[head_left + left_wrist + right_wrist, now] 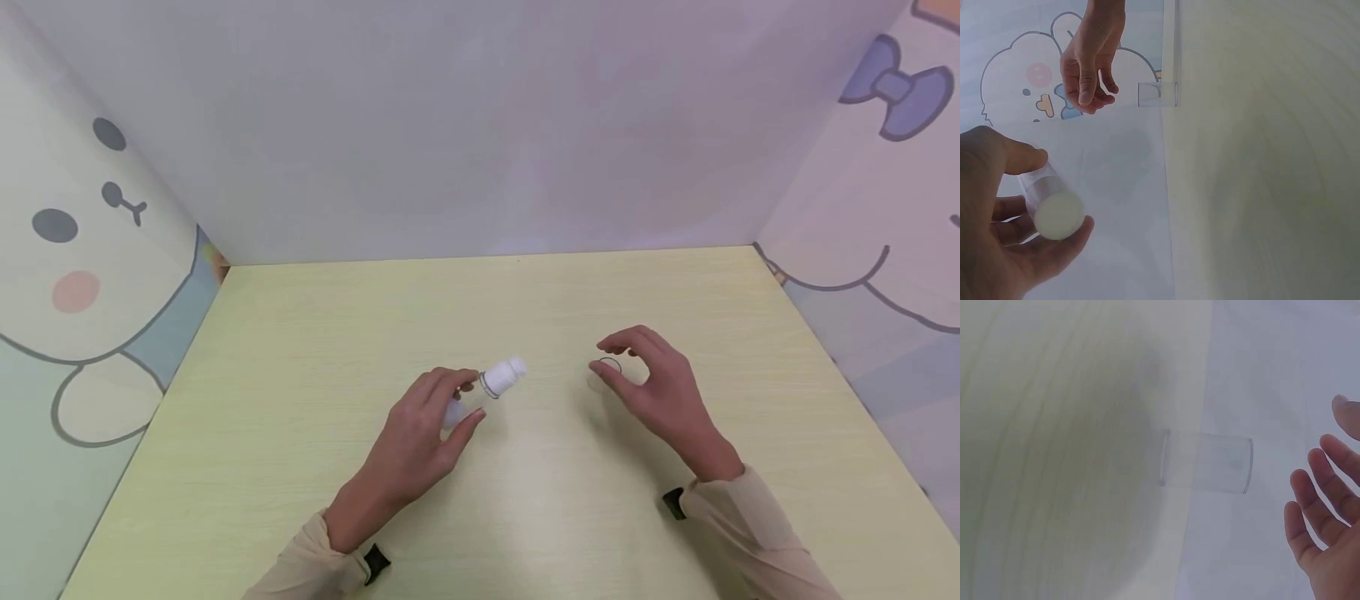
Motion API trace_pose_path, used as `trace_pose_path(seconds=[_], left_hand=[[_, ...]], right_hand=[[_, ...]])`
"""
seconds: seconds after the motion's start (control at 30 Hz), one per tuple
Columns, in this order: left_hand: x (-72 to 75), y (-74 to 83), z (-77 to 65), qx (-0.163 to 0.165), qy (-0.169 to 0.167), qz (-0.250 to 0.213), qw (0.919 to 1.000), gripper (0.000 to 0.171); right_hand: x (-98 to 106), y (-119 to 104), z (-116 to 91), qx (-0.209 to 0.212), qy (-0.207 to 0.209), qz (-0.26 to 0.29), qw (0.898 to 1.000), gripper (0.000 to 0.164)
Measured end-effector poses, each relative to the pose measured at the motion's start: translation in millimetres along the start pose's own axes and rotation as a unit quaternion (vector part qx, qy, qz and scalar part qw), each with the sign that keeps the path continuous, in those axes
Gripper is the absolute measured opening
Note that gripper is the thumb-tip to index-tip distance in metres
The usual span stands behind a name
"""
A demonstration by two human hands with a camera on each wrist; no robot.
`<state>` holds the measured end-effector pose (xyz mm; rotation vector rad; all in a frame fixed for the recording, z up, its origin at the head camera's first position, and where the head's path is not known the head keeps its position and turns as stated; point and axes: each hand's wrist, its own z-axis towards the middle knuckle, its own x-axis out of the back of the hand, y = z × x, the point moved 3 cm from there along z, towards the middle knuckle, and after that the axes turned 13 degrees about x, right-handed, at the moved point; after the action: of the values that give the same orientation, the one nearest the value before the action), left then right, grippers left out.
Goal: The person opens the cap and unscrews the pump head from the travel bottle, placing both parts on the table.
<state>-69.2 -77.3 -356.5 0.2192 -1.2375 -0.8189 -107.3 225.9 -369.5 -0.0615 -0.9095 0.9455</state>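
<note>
My left hand [416, 433] grips a small clear bottle [453, 413] with a white pump top [501, 377], tilted up and to the right. In the left wrist view its round white base [1060, 215] faces the camera, thumb and fingers around the sides. A clear, open-ended plastic cylinder [1210, 462] stands upright on the table to the right of the bottle. My right hand [648, 379] hovers above and beside this cylinder. Its fingers are relaxed and gently bent, and a gap to the cylinder shows in the right wrist view.
The pale wood-grain table [315, 333] runs back to a plain greyish wall [487, 133]. Side panels with cartoon animals border it: a left panel [97, 333] and a right panel [885, 250]. A black strap [377, 564] shows at the left sleeve.
</note>
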Motion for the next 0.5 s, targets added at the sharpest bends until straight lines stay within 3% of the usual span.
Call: trace_pose_path(seconds=[0.2,0.5], left_hand=[[-2.9,1.6,0.0,0.000,0.009,-0.018,0.9998,0.043],[-5.0,5.3,0.4,-0.004,0.016,-0.038,0.9991,0.045]], right_hand=[[-5,-18,3,0.028,0.026,0.051,0.998,0.034],[-15,-41,3,-0.002,0.011,0.138,0.990,0.033]])
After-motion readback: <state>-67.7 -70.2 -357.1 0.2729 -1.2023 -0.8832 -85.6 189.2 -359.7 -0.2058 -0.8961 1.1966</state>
